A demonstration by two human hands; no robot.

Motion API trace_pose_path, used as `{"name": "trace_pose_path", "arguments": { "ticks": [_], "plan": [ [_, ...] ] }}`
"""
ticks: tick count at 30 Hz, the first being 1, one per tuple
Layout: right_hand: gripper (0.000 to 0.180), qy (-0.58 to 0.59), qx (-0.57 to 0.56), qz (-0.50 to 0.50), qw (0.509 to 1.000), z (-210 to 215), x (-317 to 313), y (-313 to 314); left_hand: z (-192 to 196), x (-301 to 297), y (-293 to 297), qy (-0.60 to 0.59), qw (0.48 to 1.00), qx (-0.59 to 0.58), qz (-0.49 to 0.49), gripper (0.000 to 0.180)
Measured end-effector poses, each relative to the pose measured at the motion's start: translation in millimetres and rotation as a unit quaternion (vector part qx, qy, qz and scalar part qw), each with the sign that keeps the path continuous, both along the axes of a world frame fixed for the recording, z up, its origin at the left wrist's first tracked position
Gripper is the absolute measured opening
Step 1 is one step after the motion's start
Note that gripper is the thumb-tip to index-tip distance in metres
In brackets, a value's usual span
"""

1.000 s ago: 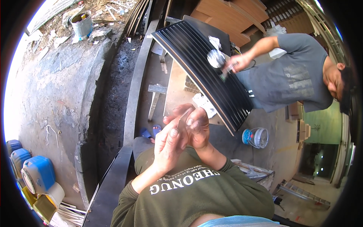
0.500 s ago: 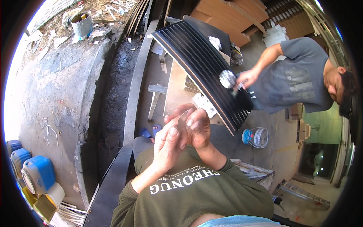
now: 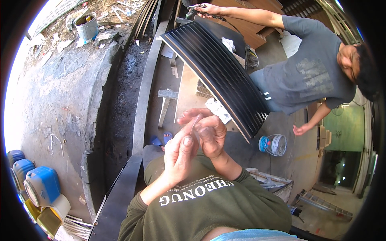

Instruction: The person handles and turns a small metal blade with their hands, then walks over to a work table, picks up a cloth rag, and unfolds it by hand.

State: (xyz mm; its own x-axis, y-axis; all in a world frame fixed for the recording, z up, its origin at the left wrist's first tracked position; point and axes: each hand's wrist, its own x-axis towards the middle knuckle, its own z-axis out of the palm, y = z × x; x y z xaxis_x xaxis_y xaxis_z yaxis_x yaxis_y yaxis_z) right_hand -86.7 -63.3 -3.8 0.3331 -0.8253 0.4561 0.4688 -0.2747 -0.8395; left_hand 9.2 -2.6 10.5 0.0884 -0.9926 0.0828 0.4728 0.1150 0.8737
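In front of my chest, my two hands meet around a small, thin, pale brownish piece (image 3: 195,122) that looks like a folded sheet; I cannot make out its kind. My left hand (image 3: 180,154) pinches it, thumb upright along its side. Closed on the piece from the other side is my right hand (image 3: 212,140), with thumb and fingers bent at its upper edge. Part of the piece is hidden by my fingers. Beyond my hands lies a long, black grooved panel (image 3: 217,72), slanting away from me and apart from both hands.
At the panel's right side stands a co-worker (image 3: 309,68), one hand holding a spray-gun-like tool (image 3: 196,9) with a hose. A pail (image 3: 277,144) stands on the floor to the right. Blue jugs (image 3: 42,185) stand at lower left. A ladder (image 3: 323,205) lies at lower right.
The co-worker's arm has swung from the panel's near end to beyond its far end; the round, shiny thing there is gone from view. My hands have barely shifted around the thin piece.
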Motion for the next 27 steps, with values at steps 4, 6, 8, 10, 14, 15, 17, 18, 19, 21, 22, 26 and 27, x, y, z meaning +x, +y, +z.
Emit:
{"name": "trace_pose_path", "arguments": {
  "ticks": [4, 6, 8, 10, 14, 15, 17, 18, 19, 21, 22, 26, 27],
  "plan": [
    [0.013, 0.022, -0.001, -0.003, 1.000, 4, 0, -1, -2, -1, 0, -0.021, 1.000, 0.005, 0.023, 0.055],
    [0.014, 0.044, -0.012, -0.018, 0.999, 4, 0, -2, -2, -1, -1, -0.023, 0.999, 0.002, 0.027, 0.055],
    [0.014, 0.056, -0.017, -0.030, 0.998, 6, 0, -3, -3, -1, -3, -0.033, 0.999, 0.004, 0.023, 0.054],
    [0.014, 0.067, -0.022, -0.039, 0.997, 6, 1, -4, -1, -1, -4, -0.039, 0.999, 0.007, 0.028, 0.054],
    [0.014, 0.077, -0.005, -0.059, 0.995, 4, 2, -4, 1, -5, -7, -0.062, 0.997, 0.003, 0.051, 0.054],
    [0.014, 0.078, -0.004, -0.063, 0.995, 4, 2, -4, 1, -5, -7, -0.062, 0.997, 0.003, 0.050, 0.054],
    [0.015, 0.070, -0.002, -0.054, 0.996, 2, 1, -3, 0, -3, -6, -0.049, 0.998, 0.009, 0.030, 0.055],
    [0.015, 0.061, 0.000, -0.046, 0.997, 0, 0, -1, -2, -3, -5, -0.050, 0.998, 0.010, 0.030, 0.055],
    [0.015, 0.061, -0.001, -0.046, 0.997, -1, 0, -1, -2, -2, -5, 0.001, 1.000, 0.014, 0.009, 0.055],
    [0.016, -0.021, 0.027, 0.009, 0.999, -4, 1, 0, -1, -3, -5, 0.052, 0.998, 0.018, -0.013, 0.054],
    [0.016, -0.021, 0.027, 0.008, 0.999, -4, 2, 1, -1, -4, -5, 0.083, 0.996, 0.031, -0.018, 0.053],
    [0.019, -0.024, 0.032, -0.001, 0.999, -8, 3, 7, 3, -3, -3, 0.182, 0.980, 0.072, -0.031, 0.048],
    [0.019, -0.039, 0.033, 0.018, 0.999, -10, 2, 8, 1, -3, -1, 0.182, 0.980, 0.071, -0.033, 0.048]
  ]
}}
